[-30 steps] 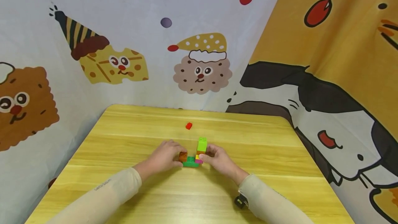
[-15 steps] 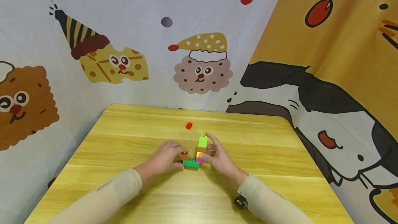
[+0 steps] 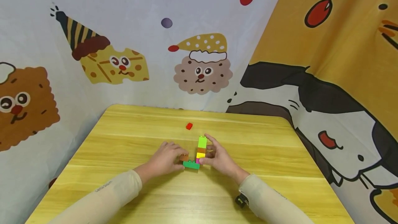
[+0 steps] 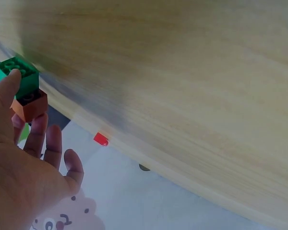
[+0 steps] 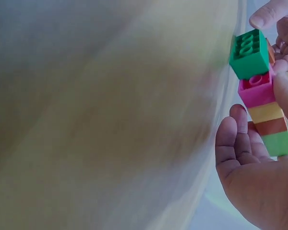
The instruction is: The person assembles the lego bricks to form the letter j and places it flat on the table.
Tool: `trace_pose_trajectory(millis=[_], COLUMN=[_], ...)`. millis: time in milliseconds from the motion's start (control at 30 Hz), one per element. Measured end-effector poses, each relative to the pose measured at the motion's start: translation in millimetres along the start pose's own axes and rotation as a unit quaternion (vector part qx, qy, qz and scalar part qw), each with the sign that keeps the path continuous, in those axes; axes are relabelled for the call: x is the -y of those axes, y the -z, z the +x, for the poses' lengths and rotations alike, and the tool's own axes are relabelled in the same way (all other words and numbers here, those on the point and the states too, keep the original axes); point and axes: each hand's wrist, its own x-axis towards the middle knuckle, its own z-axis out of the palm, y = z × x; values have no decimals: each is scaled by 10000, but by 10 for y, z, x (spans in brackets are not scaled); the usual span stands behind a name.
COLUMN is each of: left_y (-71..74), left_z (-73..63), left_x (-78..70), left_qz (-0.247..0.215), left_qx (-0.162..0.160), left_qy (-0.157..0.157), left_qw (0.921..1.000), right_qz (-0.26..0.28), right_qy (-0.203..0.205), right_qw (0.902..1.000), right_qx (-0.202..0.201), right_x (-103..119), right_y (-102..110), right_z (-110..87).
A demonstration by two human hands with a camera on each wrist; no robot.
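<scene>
Both hands hold one joined structure of toy building bricks. Its base is a green brick (image 3: pixel 191 165) with a brown brick (image 3: pixel 185 157) on the left end. At its right end rises a column: a pink brick (image 3: pixel 197 161), a yellow brick (image 3: pixel 200 155), an orange-brown brick (image 3: pixel 201 150) and a lime-green brick (image 3: pixel 202 142) on top. My left hand (image 3: pixel 165 158) pinches the left end, thumb on the green brick's hollow underside and fingers by the brown brick. My right hand (image 3: pixel 220 158) grips the column, thumb near the pink brick, index finger stretched up behind it.
A small red brick (image 3: pixel 189 126) lies on the wooden table (image 3: pixel 140 123) beyond the hands. Behind the table hangs a cloth wall (image 3: pixel 130 16) with cartoon prints. A small black device (image 3: pixel 241 201) sits at the right wrist.
The structure has tilted, so its sides show more and its stud tops less. My right index finger has straightened upward alongside the column. The red brick has stayed put.
</scene>
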Motion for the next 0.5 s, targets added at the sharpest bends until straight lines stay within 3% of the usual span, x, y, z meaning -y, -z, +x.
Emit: trace_pose_trajectory(millis=[233, 500], left_y=[-19, -52], left_z=[-10, -36], left_x=[1, -6], left_qz=[-164, -791], left_qx=[92, 198], left_qy=[55, 161], left_qw=[9998, 9965], right_qz=[-405, -1049], right_qy=[136, 39], right_qw=[9988, 9929], right_qx=[253, 559], right_x=[-24, -72], right_y=[79, 183], right_z=[32, 58])
